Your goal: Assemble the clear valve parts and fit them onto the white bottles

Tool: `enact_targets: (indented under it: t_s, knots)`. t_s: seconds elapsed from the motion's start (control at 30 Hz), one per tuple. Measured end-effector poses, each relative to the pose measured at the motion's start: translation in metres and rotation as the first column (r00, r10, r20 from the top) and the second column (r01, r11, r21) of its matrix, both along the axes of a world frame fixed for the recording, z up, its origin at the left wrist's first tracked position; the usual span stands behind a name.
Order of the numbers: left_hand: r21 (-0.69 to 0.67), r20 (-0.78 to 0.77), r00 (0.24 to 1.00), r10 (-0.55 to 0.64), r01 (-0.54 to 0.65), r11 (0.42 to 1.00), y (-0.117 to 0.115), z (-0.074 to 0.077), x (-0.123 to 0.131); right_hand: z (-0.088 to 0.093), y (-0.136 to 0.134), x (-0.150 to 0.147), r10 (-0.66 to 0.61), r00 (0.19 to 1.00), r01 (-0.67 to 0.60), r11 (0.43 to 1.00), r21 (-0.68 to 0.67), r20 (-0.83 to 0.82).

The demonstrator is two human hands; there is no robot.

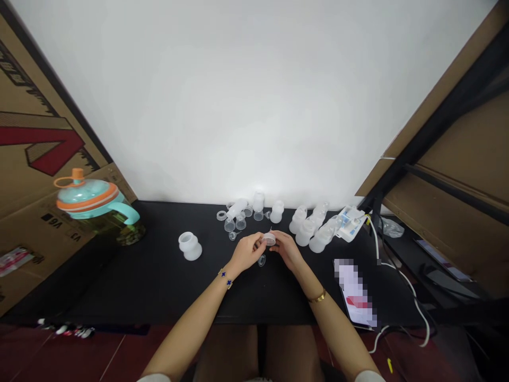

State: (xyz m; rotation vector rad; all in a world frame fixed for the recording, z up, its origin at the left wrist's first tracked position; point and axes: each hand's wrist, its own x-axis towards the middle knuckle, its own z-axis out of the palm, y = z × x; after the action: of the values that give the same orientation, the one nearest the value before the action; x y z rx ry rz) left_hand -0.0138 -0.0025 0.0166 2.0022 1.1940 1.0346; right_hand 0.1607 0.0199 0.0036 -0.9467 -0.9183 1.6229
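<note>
My left hand (247,251) and my right hand (287,249) meet over the middle of a black table (159,276). Both pinch a small translucent round plastic part (269,239) held between their fingertips. A tiny clear cup-shaped piece (261,260) lies on the table just below the hands. A white squat plastic bottle piece (190,246) stands to the left of my left hand. Each wrist wears a bracelet.
Several translucent bottles and small parts (306,225) stand along the back by the white wall. A teal and orange jug (95,204) sits far left. A phone (356,292), a white box (350,223) and a white cable (397,270) lie on the right. Cardboard stands on both sides.
</note>
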Motion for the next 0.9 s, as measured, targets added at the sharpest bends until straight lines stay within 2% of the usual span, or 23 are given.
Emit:
enact_targets:
  t_s: [0.3, 0.57, 0.9]
  knots:
    - [-0.084, 0.133, 0.991, -0.023, 0.034, 0.996, 0.0024, -0.0035, 0.0011, -0.0011, -0.002, -0.0033, -0.067, 0.997, 0.067, 0.997, 0.029, 0.022]
    - [-0.138, 0.203, 0.979, -0.019, 0.048, 0.989, 0.0032, -0.0045, -0.0006, 0.0006, -0.0035, -0.0059, -0.061, 0.998, 0.061, 0.997, 0.055, -0.015]
    - [-0.149, 0.225, 0.974, 0.016, 0.018, 0.989, 0.0028, -0.0021, -0.0009, -0.0011, -0.003, -0.0063, -0.044, 0.999, 0.043, 0.997, 0.071, 0.021]
